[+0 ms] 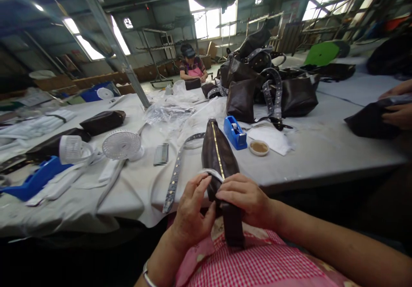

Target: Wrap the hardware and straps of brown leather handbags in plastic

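Observation:
A dark brown bag (218,155) with a gold zip lies on its edge across the table's near rim, its end hanging over my lap. My left hand (189,212) pinches a white strip (212,174) against the bag's near end. My right hand (246,199) is closed over the same end, fingers pressing the strip and bag. A studded grey strap (175,171) trails from the bag down the table's edge to the left.
A blue tape dispenser (235,132) and a small dish of brown paste (259,147) stand behind the bag. Two small white fans (120,146) lie left. A heap of dark bags (267,81) fills the far middle. Another person's hands (397,107) hold a dark bag at right; a seated worker (192,66) is far back.

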